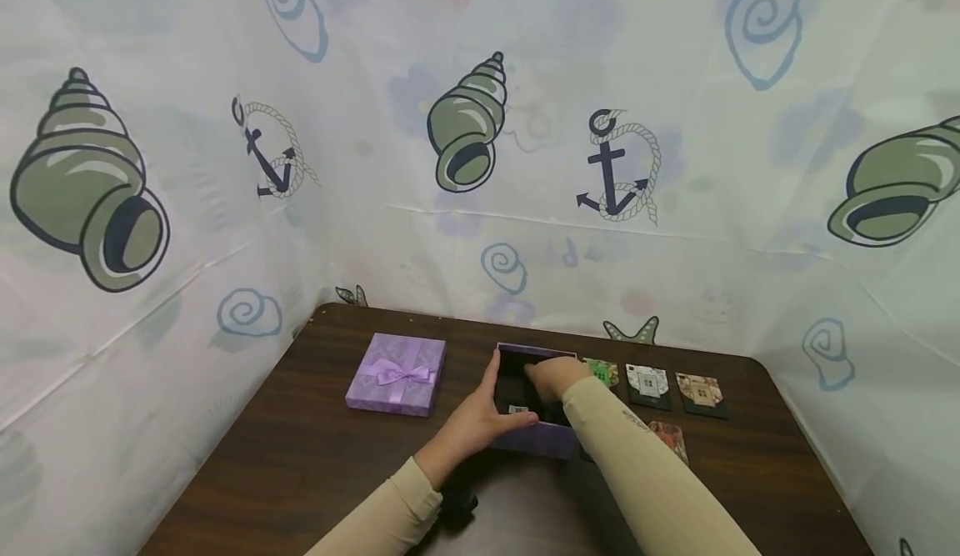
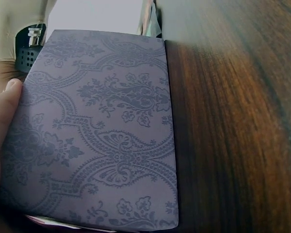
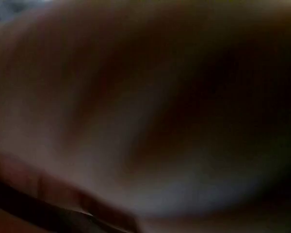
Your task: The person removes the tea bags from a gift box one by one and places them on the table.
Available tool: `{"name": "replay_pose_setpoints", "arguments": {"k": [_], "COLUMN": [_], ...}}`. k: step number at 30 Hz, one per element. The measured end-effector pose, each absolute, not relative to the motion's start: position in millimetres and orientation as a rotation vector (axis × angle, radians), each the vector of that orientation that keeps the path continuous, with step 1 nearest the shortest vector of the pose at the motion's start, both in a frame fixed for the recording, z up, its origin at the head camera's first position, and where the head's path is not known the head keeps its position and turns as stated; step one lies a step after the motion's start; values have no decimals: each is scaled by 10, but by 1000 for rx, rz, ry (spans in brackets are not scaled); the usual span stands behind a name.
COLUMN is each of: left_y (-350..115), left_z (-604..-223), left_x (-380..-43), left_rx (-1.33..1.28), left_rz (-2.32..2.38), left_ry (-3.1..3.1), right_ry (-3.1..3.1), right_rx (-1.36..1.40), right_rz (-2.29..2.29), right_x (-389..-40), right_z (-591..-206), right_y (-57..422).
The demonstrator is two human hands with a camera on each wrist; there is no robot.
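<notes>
An open purple box [image 1: 534, 439] with a dark inside stands near the middle of the table. My left hand [image 1: 472, 423] holds it at the left side, fingers along that wall and thumb over the front rim. In the left wrist view, the thumb [image 2: 5, 109] lies at the edge of the box's patterned wall [image 2: 102, 131]. My right hand [image 1: 557, 377] reaches down into the box, its fingertips hidden inside. The right wrist view is dark and blurred, filled mostly by the hand [image 3: 102, 111]; what those fingers touch cannot be made out. A small white label [image 1: 517, 409] shows inside the box.
Left of the box lies a purple patterned lid [image 1: 397, 393] with a ribbon bow. To the right are flat packets: green [image 1: 603, 373], white [image 1: 648, 384], brown [image 1: 701, 393] and red [image 1: 670, 438]. The dark wooden table [image 1: 300, 464] meets a shell-and-anchor printed curtain [image 1: 360, 231].
</notes>
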State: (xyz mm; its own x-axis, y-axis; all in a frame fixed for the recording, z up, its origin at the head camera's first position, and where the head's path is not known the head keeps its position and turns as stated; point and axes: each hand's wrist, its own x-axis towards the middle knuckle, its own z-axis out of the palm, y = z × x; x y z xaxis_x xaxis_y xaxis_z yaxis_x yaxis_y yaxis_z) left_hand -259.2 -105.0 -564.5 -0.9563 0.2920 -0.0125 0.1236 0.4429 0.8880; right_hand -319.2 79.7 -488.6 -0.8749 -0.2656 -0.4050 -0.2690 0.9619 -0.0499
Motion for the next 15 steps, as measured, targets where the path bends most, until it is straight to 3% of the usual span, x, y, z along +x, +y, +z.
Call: {"name": "replay_pose_setpoints", "arguments": {"k": [7,15], "left_y": [-1059,-1044], "left_z": [-5645,-5639], "left_x": [-2580,-2583], "left_rx": [379,357], "left_rz": [1521,1544], "left_ry": [2514,2501], "right_ry": [2623,2421], "right_rx": [-443,-703], "right_rz": [-46,-215], "right_x": [-3223,-3390], "right_z": [-4995,-5077], "right_y": [808,778]}}
